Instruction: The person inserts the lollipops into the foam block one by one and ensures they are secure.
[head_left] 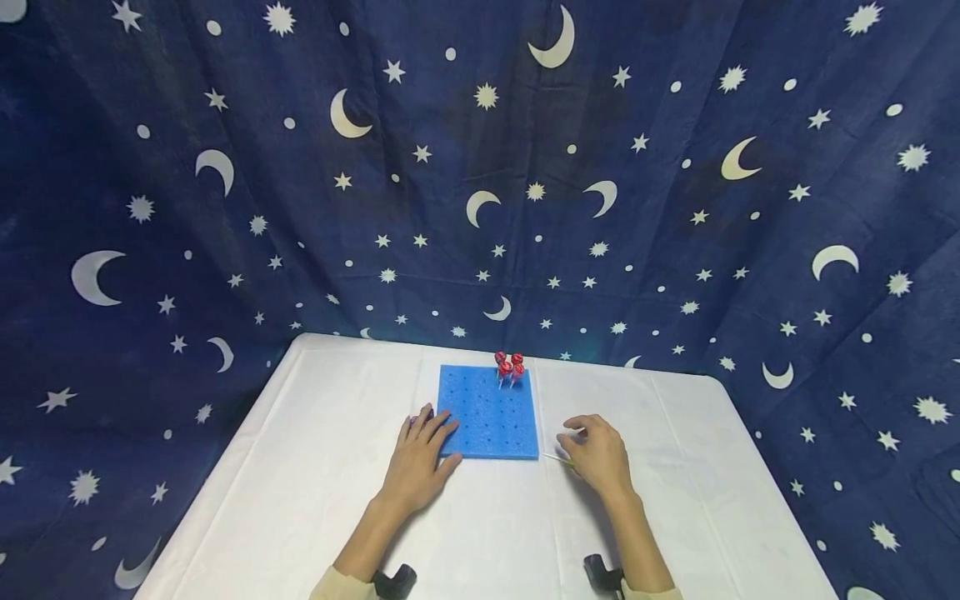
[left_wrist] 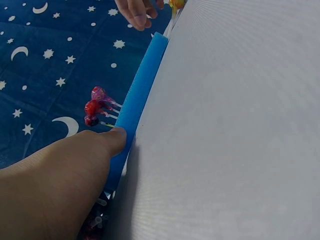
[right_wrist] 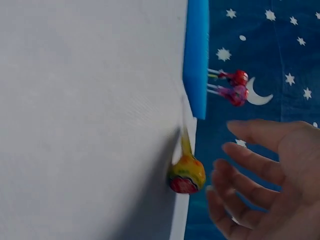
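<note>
A blue foam board (head_left: 483, 417) with rows of small holes lies on the table. Several red-wrapped lollipops (head_left: 506, 368) stand upright at its far right corner. My left hand (head_left: 414, 468) rests spread on the board's near left corner, its thumb (left_wrist: 117, 139) against the front edge. Beyond the board's right side hovers my right hand (head_left: 600, 454), fingers loosely bent with nothing between them. Close by that hand, a yellow-and-red lollipop (right_wrist: 187, 174) lies on the table, stick toward the board; in the head view the hand mostly covers it.
More lollipops, their white sticks (left_wrist: 101, 201) showing, lie left of the board, partly hidden by the left hand. A white cloth (head_left: 300, 467) covers the table. Behind it hangs a dark blue curtain (head_left: 450, 208) with moons and stars.
</note>
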